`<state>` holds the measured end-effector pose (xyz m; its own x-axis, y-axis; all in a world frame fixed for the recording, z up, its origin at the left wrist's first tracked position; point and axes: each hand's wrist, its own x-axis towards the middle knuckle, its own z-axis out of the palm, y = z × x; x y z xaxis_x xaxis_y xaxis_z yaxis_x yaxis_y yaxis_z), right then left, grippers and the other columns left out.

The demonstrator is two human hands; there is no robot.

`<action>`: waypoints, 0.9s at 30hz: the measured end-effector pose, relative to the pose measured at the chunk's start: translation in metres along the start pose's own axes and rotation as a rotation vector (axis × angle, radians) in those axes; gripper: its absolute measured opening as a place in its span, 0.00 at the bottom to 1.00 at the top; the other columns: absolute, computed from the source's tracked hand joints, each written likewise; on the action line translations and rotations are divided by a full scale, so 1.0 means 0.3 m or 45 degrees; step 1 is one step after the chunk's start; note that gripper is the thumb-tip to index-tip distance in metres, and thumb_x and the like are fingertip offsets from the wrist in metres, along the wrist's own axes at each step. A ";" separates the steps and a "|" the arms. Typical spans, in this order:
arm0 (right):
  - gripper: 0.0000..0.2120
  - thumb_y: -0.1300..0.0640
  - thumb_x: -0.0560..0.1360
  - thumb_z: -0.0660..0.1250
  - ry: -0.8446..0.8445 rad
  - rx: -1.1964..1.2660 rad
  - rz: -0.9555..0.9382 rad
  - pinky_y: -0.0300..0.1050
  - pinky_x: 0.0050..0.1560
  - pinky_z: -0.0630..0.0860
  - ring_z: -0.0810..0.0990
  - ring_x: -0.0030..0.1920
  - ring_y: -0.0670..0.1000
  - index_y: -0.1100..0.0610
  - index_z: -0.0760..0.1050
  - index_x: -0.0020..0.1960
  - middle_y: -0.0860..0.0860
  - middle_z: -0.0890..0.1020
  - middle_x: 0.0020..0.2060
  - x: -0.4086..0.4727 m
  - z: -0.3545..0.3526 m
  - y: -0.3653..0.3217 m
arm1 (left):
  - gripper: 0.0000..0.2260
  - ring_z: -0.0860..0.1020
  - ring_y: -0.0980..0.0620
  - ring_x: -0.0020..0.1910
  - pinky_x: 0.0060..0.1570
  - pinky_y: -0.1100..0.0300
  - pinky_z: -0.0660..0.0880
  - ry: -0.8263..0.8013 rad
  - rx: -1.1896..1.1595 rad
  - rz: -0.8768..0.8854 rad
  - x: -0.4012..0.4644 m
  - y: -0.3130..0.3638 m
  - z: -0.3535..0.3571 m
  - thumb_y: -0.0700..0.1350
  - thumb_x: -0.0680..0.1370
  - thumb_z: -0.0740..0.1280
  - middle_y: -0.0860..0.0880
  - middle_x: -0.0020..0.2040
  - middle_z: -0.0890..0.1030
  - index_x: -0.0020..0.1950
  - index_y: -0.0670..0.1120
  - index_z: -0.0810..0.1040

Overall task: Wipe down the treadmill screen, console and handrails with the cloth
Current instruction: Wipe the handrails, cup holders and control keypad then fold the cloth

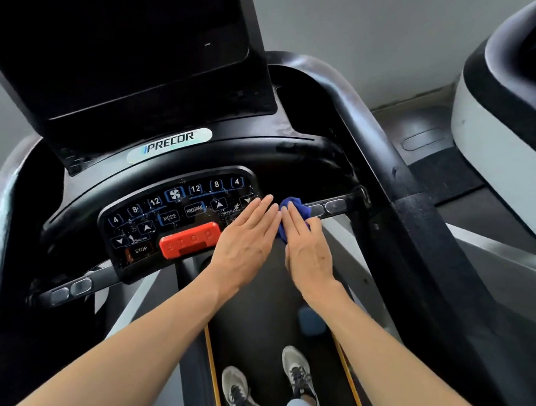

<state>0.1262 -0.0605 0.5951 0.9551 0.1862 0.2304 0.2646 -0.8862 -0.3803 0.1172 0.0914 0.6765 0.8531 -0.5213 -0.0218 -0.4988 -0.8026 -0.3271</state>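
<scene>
Blue cloth [293, 217] under right hand [307, 250], red stop button [190, 240] beside

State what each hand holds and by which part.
The right hand lies with straight fingers on the bunched blue cloth, over its middle, at the crossbar. The left hand holds nothing.

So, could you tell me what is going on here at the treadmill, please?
A person stands on the treadmill belt cleaning it. The right hand presses a blue cloth against the crossbar, just right of the console. The left hand lies flat, fingers straight, over the console's right edge beside the red stop button. Droplets show on the console. The screen above is dark.
</scene>
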 end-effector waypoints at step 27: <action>0.39 0.70 0.67 0.71 0.017 0.235 0.108 0.44 0.59 0.70 0.70 0.51 0.56 0.63 0.64 0.76 0.54 0.68 0.75 -0.021 -0.042 0.109 | 0.24 0.65 0.37 0.77 0.79 0.42 0.56 0.145 -0.021 -0.094 0.056 0.067 0.072 0.36 0.79 0.51 0.35 0.73 0.72 0.74 0.32 0.69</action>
<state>0.1272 -0.0961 0.5926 0.9734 0.1074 0.2023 0.2045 -0.8053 -0.5565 0.1248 0.0727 0.6492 0.8651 -0.4896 0.1091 -0.4389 -0.8441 -0.3080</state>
